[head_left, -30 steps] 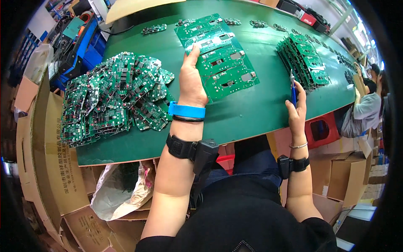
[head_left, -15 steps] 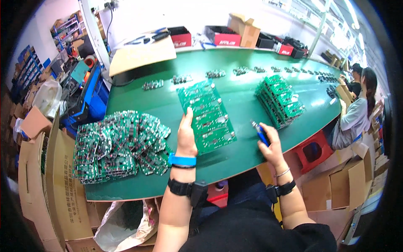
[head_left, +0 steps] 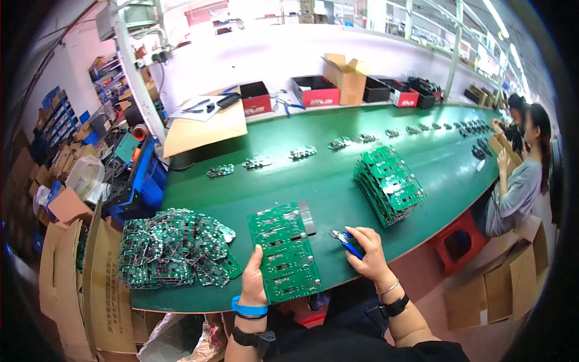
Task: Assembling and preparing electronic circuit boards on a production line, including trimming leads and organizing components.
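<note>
My left hand (head_left: pixel 254 279) is closed on the left edge of a green circuit board panel (head_left: pixel 283 253), made up of several joined boards. The panel is held up near the table's front edge. A dark grey block (head_left: pixel 308 218) shows at its far right corner; I cannot tell whether it is attached. To the right of the panel, my right hand (head_left: pixel 372 256) grips blue-handled cutters (head_left: pixel 351 247), their metal jaws pointing toward the panel without touching it. Beyond that hand, a stack of similar panels (head_left: pixel 392 184) stands on the table.
A heap of circuit boards (head_left: pixel 172 247) covers the left of the green table (head_left: pixel 289 142). A row of small board clusters (head_left: pixel 303 152) runs along it. Red and black boxes (head_left: pixel 316 92) and a cardboard sheet (head_left: pixel 202 134) lie behind. Another person (head_left: pixel 522 181) sits at the right.
The view has tilted upward, so the table sits lower in the picture. The panel is now nearer my body, and the cutters are closer to its right edge.
</note>
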`<state>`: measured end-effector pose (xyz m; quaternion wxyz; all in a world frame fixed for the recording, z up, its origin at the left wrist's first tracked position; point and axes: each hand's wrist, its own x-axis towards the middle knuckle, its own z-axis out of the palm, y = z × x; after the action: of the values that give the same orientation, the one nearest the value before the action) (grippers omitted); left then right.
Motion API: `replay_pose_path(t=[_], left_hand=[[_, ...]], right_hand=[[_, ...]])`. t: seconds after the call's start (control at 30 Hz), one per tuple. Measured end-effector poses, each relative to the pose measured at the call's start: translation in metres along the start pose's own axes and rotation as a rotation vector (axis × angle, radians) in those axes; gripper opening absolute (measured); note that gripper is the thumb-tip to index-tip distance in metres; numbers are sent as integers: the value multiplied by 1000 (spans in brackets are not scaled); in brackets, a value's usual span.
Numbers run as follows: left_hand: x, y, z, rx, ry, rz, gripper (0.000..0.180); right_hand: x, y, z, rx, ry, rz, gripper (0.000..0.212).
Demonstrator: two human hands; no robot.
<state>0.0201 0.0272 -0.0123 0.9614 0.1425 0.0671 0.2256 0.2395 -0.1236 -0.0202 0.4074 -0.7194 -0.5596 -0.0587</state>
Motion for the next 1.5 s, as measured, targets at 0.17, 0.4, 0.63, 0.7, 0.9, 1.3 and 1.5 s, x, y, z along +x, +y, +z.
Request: replay_pose_path(t=[0.17,0.4,0.63,0.7,0.9,1.3,1.5], left_hand=[[-12,-5,-3,198,156,126,46],[-22,-9,-3,442,218,151,41],[-33,-14,-4,506,191,196,41],[-32,-17,-1,503,197,227,42],[-31,-19,-6,516,197,232,44],[-31,-22,-11,646,208,260,44],[-33,-22,-10,674,195,284,45]], right_hand=[[8,-4,4,112,-28,-10,51],[30,-49,-10,59,-151,-100,51],[54,-73,10,-154,-197,-297,54],[56,-75,10,-190,-188,-287,54],[58,-76,7,-216,-175,-296,53],[58,-77,3,-265,-210,-319,54],[61,-78,1,-282,-233,-339,55]])
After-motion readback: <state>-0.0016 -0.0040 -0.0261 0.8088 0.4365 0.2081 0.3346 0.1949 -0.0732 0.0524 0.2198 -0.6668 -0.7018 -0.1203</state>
